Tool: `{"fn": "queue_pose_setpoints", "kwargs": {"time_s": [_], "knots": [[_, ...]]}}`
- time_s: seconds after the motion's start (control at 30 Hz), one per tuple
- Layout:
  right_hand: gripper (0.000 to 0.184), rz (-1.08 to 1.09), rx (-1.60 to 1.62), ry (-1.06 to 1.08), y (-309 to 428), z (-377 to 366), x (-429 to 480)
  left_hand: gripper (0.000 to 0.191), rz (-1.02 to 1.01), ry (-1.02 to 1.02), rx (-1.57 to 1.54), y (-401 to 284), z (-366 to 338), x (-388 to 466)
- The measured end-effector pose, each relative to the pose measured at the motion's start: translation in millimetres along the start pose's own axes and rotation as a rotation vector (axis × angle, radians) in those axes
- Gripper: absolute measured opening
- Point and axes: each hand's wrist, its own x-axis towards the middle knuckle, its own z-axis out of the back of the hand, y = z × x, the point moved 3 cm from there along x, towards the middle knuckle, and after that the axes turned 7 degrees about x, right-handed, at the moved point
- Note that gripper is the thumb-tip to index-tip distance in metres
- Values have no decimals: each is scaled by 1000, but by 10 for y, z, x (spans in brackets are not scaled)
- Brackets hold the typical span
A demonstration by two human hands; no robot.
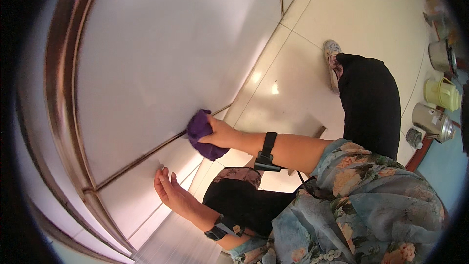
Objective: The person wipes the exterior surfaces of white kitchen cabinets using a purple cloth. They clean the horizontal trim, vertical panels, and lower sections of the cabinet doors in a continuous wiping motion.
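Observation:
My right hand (219,132) grips a crumpled purple cloth (201,135), which lies against a glossy pale panel (157,58) at its dark seam strip. Lower and further left, my left hand (169,189) is raised with bent, slightly spread fingers and nothing in it. Its fingertips are close to the lower pale panel (135,194); whether they touch it I cannot tell. Both forearms wear black straps.
A curved metal trim (60,77) borders the panel at left. Pale floor tiles (293,66) meet its base. A metal pot (439,55), a yellow-green jug (441,93) and a steel vacuum flask (430,119) stand at far right. My bent knee (231,198) is beside my left hand.

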Motion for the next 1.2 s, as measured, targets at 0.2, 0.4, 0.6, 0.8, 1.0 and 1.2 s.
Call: {"fn": "queue_pose_setpoints", "kwargs": {"time_s": [0.2,0.4,0.6,0.8,1.0,1.2], "knots": [[78,-278,56,-297,-882,728,151,21,6,33,86,-118,-155,-62],[41,-111,30,-842,-747,2145,626,21,-3,55,146,-115,-224,-62],[63,2,-200,-911,-693,2408,817,22,-5,34,126,-100,-226,-48],[65,-305,50,-787,-1326,1802,789,17,-33,-18,170,-101,-237,-83],[69,-567,481,-425,-1854,957,597,15,-54,6,162,-62,-207,-56],[71,-567,439,-489,-1779,1145,638,16,-64,4,179,-42,-184,-53]]}}
